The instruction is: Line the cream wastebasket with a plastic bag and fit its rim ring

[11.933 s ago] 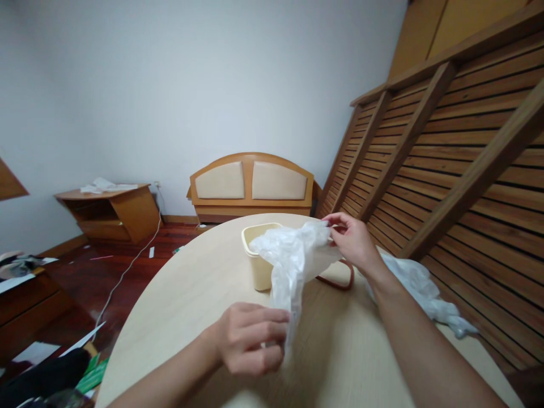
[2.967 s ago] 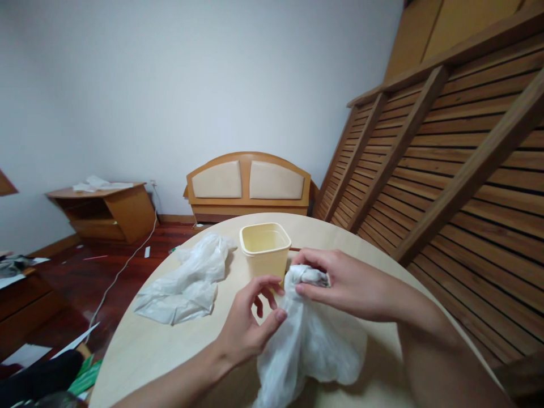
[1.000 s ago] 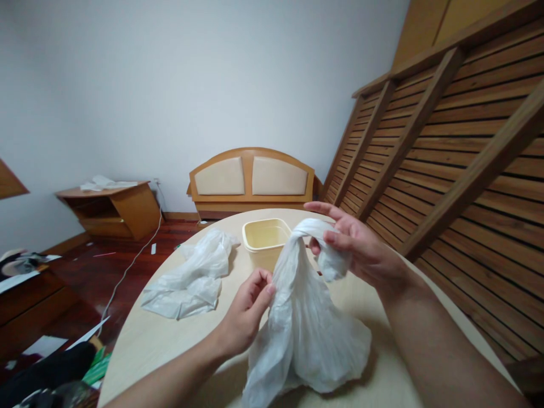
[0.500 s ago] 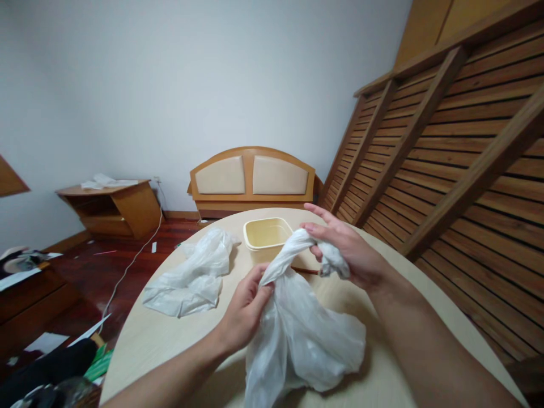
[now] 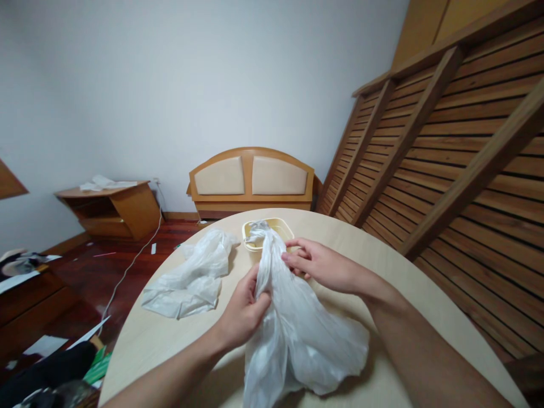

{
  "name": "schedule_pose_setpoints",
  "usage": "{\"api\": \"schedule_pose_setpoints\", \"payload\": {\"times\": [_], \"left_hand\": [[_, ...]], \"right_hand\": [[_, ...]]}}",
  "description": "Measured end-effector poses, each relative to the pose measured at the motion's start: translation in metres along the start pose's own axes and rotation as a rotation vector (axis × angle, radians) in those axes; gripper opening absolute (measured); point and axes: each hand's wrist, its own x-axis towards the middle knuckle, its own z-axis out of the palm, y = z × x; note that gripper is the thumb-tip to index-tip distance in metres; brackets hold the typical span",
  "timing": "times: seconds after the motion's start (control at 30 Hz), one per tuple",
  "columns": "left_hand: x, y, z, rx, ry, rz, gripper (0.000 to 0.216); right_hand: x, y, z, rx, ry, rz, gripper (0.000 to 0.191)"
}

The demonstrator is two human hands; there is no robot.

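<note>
A crumpled white translucent plastic bag (image 5: 301, 323) hangs between my hands, its lower part spread over the near side of the table. My left hand (image 5: 244, 306) is closed round the gathered neck, thumb in front. Its twisted top end leans away, over the opening of a pale yellow plastic tub (image 5: 283, 228). At the right side of the neck, my right hand (image 5: 318, 263) has its fingers bent, thumb and fingertips closed on the bag's edge. Another crumpled white plastic bag (image 5: 193, 277) lies on the table, left of the tub.
The round pale table (image 5: 140, 351) carries these things. A wooden slatted frame (image 5: 459, 187) leans along the right. Behind stands a padded headboard (image 5: 250, 175); to the left are a low wooden cabinet (image 5: 114, 209) and a white cable (image 5: 127, 269) on the dark floor.
The twisted end of the bag has swung from the right over to the tub. My right hand has let go of that end and shifted left to the neck. My left hand keeps its grip.
</note>
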Motion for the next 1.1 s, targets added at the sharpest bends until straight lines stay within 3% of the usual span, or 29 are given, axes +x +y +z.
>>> {"api": "schedule_pose_setpoints", "payload": {"times": [0.07,0.17,0.23,0.33,0.5,0.57,0.7,0.87,0.93,1.0,1.1], "left_hand": [[-0.001,0.001,0.0,-0.011,-0.062,-0.017,0.04],[-0.003,0.0,-0.001,-0.05,-0.059,-0.019,0.037],[-0.002,-0.002,-0.002,-0.104,0.007,-0.004,0.047],[0.001,-0.002,-0.004,-0.147,0.125,-0.001,0.062],[0.011,0.002,-0.012,-0.154,0.345,0.001,0.032],[0.016,0.002,-0.018,-0.186,0.413,-0.015,0.031],[0.026,0.003,-0.035,-0.318,0.525,-0.038,0.033],[0.036,0.01,-0.052,-0.39,0.692,0.081,0.032],[0.038,0.013,-0.054,-0.377,0.748,0.13,0.033],[0.036,0.015,-0.053,-0.35,0.718,0.164,0.038],[0.028,0.012,-0.048,-0.219,0.553,0.186,0.046]], "right_hand": [[0.004,0.003,0.002,0.024,-0.096,-0.015,0.041],[0.006,0.0,0.002,0.146,-0.069,-0.059,0.041],[0.006,-0.003,0.003,0.191,-0.048,-0.1,0.041],[0.003,-0.005,0.006,0.177,-0.118,-0.156,0.04],[-0.003,-0.012,0.005,0.166,-0.151,-0.173,0.036],[-0.005,-0.017,-0.002,0.175,-0.081,-0.178,0.035],[-0.007,-0.022,-0.02,0.285,0.199,-0.221,0.037],[-0.001,-0.019,-0.039,0.453,0.571,-0.345,0.037],[-0.001,-0.018,-0.043,0.434,0.661,-0.367,0.035],[-0.003,-0.018,-0.046,0.36,0.639,-0.334,0.036],[-0.011,-0.017,-0.048,0.139,0.365,-0.232,0.06]]}}
